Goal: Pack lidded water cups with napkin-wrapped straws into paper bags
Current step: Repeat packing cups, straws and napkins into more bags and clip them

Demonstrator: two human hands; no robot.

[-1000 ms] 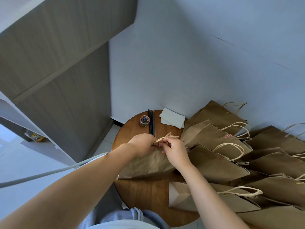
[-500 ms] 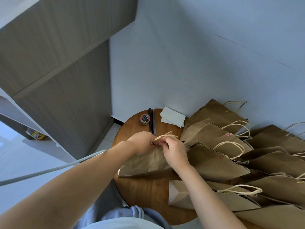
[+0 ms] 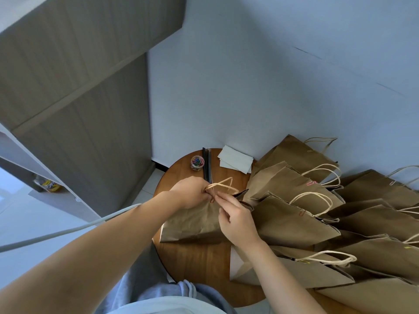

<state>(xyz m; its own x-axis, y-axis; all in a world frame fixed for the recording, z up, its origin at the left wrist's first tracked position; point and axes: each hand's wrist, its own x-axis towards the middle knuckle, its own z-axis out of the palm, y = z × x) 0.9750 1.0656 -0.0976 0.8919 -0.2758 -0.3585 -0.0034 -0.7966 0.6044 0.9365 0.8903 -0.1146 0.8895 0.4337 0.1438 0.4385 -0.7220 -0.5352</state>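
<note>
At frame centre, left hand clutches the brown paper bag's twine handles; right hand seemingly pinches its rim.

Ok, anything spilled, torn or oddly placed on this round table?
Nothing spilled or torn. The packed bags lie on their sides, piled over the table edge; odd for bags meant to hold water cups.

- Round wooden table, set against wall.
- On it: paper bag lying flat; paper-clip tub; black straws; napkins; heap of closed bags at right.
</note>
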